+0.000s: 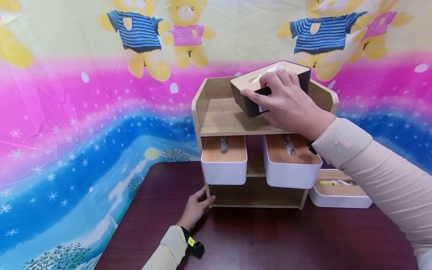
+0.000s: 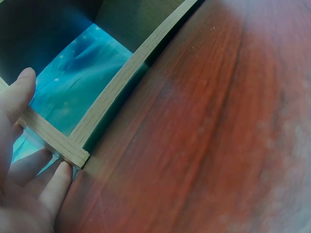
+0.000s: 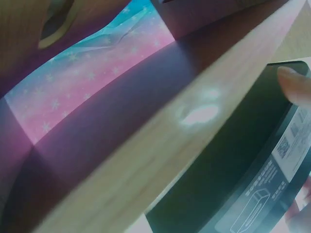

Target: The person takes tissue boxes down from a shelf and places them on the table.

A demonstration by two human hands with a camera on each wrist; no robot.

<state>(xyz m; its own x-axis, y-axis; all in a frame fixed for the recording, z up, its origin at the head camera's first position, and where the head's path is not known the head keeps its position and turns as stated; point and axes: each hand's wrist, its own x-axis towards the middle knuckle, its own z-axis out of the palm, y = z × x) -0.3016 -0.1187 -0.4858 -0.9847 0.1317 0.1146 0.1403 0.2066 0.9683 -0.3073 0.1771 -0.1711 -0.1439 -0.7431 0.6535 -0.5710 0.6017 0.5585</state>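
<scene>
A black tissue box [image 1: 245, 103] with a pale wood lid is tilted over the top tier of a wooden shelf unit [image 1: 221, 116]. My right hand [image 1: 293, 105] grips this box, thumb on its near side and fingers over the lid. In the right wrist view, a printed label [image 3: 291, 141] shows on the dark box beside the top board's edge. My left hand [image 1: 195, 208] holds the unit's left side panel near its foot. The left wrist view shows the thumb [image 2: 22, 87] and fingers on opposite sides of that panel.
Two white tissue boxes with wood lids, one left [image 1: 224, 172] and one right [image 1: 293, 174], jut from the middle tier. A lower white box [image 1: 341, 200] stands on the dark red table [image 1: 249, 240] at right. Behind hangs a patterned cloth [image 1: 101, 123].
</scene>
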